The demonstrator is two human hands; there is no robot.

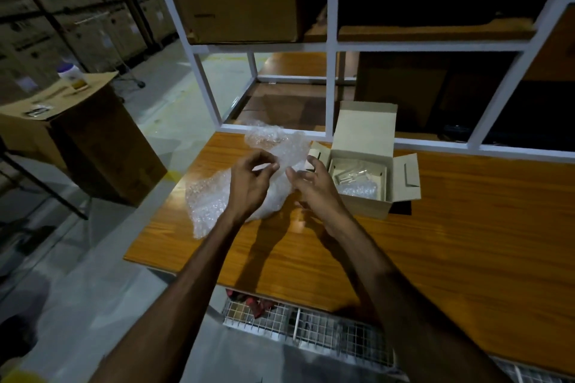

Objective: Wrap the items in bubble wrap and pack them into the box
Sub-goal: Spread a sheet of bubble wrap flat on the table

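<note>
Both hands hang over the wooden table point(435, 227). The left hand point(249, 183) has its grip curled, thumb and fingertips close together over the bubble wrap point(217, 196); I cannot tell if it pinches the sheet. The right hand point(314, 186) has its fingers spread apart, holding nothing. The bubble wrap lies under and left of both hands, stretching away from near-left to far-right. The open box point(367, 205) sits just right of the right hand, so that hand is nearer to it.

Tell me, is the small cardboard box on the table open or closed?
Open. The small cardboard box has its lid standing up and its side flaps spread out, so its inside shows.
</note>
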